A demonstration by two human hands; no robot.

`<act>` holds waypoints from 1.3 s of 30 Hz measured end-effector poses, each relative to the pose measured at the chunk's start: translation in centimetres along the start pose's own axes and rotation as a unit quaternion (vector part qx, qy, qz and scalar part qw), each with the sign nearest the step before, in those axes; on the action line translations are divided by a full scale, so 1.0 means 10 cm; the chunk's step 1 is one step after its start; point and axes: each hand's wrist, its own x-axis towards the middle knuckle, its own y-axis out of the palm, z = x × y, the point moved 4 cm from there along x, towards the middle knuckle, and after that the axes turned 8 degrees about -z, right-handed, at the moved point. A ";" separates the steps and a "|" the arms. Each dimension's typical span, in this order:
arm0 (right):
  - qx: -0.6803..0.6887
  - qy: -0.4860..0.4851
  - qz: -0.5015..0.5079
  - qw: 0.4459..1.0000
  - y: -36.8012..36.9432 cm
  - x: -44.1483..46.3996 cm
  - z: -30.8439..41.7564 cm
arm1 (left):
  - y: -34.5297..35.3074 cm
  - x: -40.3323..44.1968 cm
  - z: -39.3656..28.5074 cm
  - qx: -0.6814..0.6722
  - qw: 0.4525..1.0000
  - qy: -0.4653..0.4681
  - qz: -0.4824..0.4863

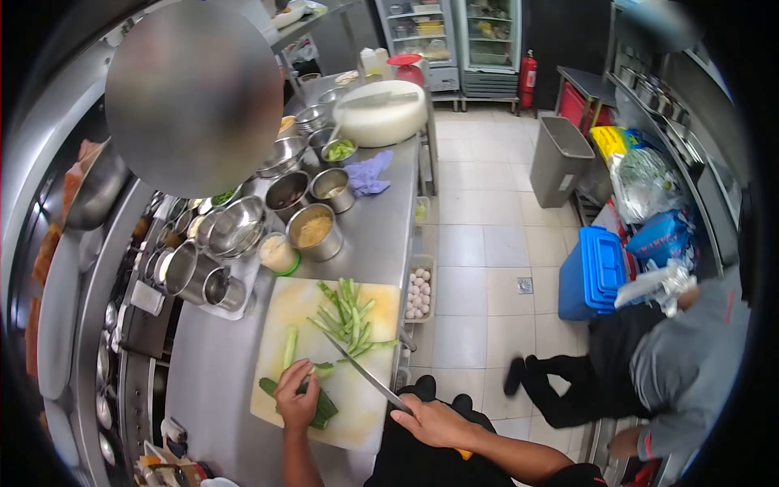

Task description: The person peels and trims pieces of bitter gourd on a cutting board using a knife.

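A white cutting board (369, 406) lies on the steel counter. My right hand (430, 422) is closed around the handle of a knife (367, 375), its blade pointing up and left over the board. At the board's lower left, my left hand (297, 393) has its fingers bent round a pale green vegetable piece (323, 370). Dark green peels or pieces (324, 410) lie under and beside that hand. Above it rests a light green stick (290, 346). Cut green strips (350, 315) form a pile at the board's upper middle.
Metal pots (315, 233), bowls and a jar (278, 253) stand beyond the board, with a purple cloth (369, 173) and a thick round white block (381, 114). Eggs (418, 294) sit below the counter edge. A co-worker (686, 349) bends at the right near a blue bin (592, 272).
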 end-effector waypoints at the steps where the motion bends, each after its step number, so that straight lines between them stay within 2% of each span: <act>1: -0.005 -0.006 0.001 1.000 0.00 -0.02 0.03 | 0.01 -0.04 0.07 -0.015 1.000 -0.003 0.006; 8: -0.027 -0.025 -0.003 0.999 0.16 -0.11 -0.06 | 0.02 -0.13 0.12 0.027 0.998 0.004 -0.047; 11: -0.032 -0.091 -0.033 0.995 -0.09 0.31 0.36 | -0.02 0.02 0.01 0.067 0.995 0.020 -0.065; 12: -0.041 -0.132 -0.007 0.990 -0.28 0.62 0.69 | -0.02 0.01 -0.02 0.016 0.997 -0.021 -0.071; 13: -0.047 -0.138 -0.004 0.989 -0.30 0.60 0.73 | -0.01 0.00 -0.03 -0.010 0.996 -0.044 -0.075; 16: -0.021 -0.125 0.003 0.992 -0.19 0.43 0.57 | -0.03 -0.01 -0.02 -0.036 0.994 -0.070 -0.070; 18: -0.026 -0.036 0.033 0.998 0.08 0.15 0.11 | -0.04 -0.02 0.01 -0.027 0.995 -0.071 -0.062; 19: -0.024 -0.032 0.038 0.998 0.09 0.11 0.06 | -0.04 -0.05 0.11 -0.020 0.996 -0.066 -0.062; 21: -0.070 0.013 0.000 0.997 0.12 0.03 -0.14 | -0.04 -0.13 0.18 -0.013 0.995 -0.058 -0.075; 22: -0.074 0.017 -0.013 0.997 0.12 0.02 -0.19 | -0.06 -0.10 0.13 0.018 0.997 -0.025 -0.073; 24: -0.059 -0.017 -0.032 0.998 0.08 -0.01 -0.16 | -0.08 -0.07 0.09 0.049 0.996 0.008 -0.071; 27: -0.042 -0.061 -0.039 0.996 0.05 -0.08 -0.03 | -0.03 -0.08 0.14 -0.055 0.992 -0.094 -0.063; 28: -0.044 -0.069 -0.042 0.996 0.03 -0.09 -0.01 | 0.00 -0.13 0.16 -0.048 0.992 -0.106 -0.054; 32: -0.084 -0.090 -0.049 0.991 0.00 -0.15 0.09 | 0.00 -0.10 0.23 -0.102 0.991 -0.051 -0.070; 39: -0.108 -0.114 -0.039 0.987 -0.06 -0.24 0.31 | -0.01 -0.09 0.20 -0.079 0.994 -0.051 -0.047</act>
